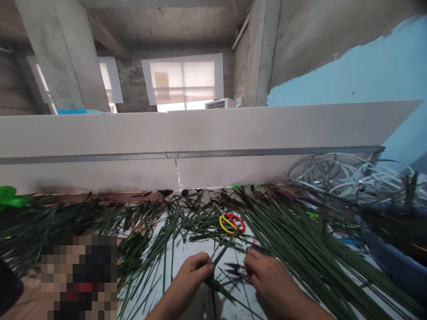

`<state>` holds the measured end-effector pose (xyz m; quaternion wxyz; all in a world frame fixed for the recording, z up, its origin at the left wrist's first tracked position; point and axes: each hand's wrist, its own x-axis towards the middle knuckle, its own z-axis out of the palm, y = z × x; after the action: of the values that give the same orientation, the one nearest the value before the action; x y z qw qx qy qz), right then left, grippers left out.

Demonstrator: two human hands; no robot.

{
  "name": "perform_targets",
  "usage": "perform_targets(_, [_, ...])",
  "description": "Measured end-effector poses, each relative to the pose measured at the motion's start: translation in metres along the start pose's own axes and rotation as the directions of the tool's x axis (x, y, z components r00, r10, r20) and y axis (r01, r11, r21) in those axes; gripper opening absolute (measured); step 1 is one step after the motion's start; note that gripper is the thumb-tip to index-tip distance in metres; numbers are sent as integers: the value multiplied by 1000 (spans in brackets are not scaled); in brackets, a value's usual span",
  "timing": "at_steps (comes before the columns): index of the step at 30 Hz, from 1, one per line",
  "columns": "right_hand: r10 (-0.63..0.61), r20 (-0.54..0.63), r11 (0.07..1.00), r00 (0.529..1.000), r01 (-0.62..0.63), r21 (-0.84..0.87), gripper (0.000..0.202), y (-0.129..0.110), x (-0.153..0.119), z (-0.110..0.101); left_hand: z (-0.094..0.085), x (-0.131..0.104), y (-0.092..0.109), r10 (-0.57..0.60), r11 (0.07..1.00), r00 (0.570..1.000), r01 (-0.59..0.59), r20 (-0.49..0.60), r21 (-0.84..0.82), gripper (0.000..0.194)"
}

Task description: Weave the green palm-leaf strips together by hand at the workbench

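My left hand is closed, thumb against fingers, around a knotted or woven piece of green leaf strips. Loose strip ends stick out from it in several directions. In my right hand is a small pair of dark scissors, blades pointing left toward the leaf piece and slightly parted. My fingers hide most of its handles. Beyond both hands, scissors with one yellow and one red handle lie among cut leaf scraps. Their blades are partly covered.
Long green leaf strips lie across the right of the white tabletop. Darker leaves heap on the left. A blue tub and tangled white strips sit at right. A low white partition runs behind.
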<state>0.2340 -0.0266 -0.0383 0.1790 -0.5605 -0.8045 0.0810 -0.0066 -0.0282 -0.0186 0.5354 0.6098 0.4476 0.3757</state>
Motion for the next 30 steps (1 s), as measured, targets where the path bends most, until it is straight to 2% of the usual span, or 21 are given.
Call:
perform_targets(2, [73,-9,971,997,-69,231,16,9,1,-5,-2,0,1,-13,1000,1000,13,0,-21,18])
perform_targets(4, [124,29,853,992,-121,507,10,16,2,-10,-2,0,1,-23,999,1000,23,0,-44,19])
perform_targets(7, [133,182,500,974,-225,836,10,17,6,-10,-1,0,1,-36,998,999,36,-2,-58,20])
perform_targets(9, [104,276,306,956,-295,905,15,15,8,-6,0,1,0,-49,997,999,48,-13,-62,20])
perform_targets(10, [88,310,254,947,-322,912,17,14,9,-4,1,1,-1,-55,996,998,53,-17,-66,20])
perform_targets(12, [77,344,214,936,-352,911,23,10,9,-1,3,2,-3,-59,995,998,57,-18,-82,22])
perform_targets(16, [56,332,115,941,-337,935,40,-1,3,-3,5,3,-7,-62,991,998,60,-18,-122,27])
perform_targets(19, [36,354,85,935,-356,931,35,-6,0,-3,4,6,-11,-58,987,997,50,-48,-150,30])
perform_targets(23, [112,289,28,951,-294,955,24,-7,2,3,2,11,-21,-45,980,997,32,-62,-195,38])
perform_targets(25, [128,292,46,948,-300,953,14,-4,3,6,2,13,-24,-41,977,998,29,-51,-211,38])
perform_targets(28, [109,344,161,932,-359,920,40,-1,3,6,4,12,-27,-31,978,998,21,-47,-209,35])
perform_targets(30, [117,329,212,937,-348,913,50,0,2,4,7,11,-27,-37,980,998,27,-47,-197,32])
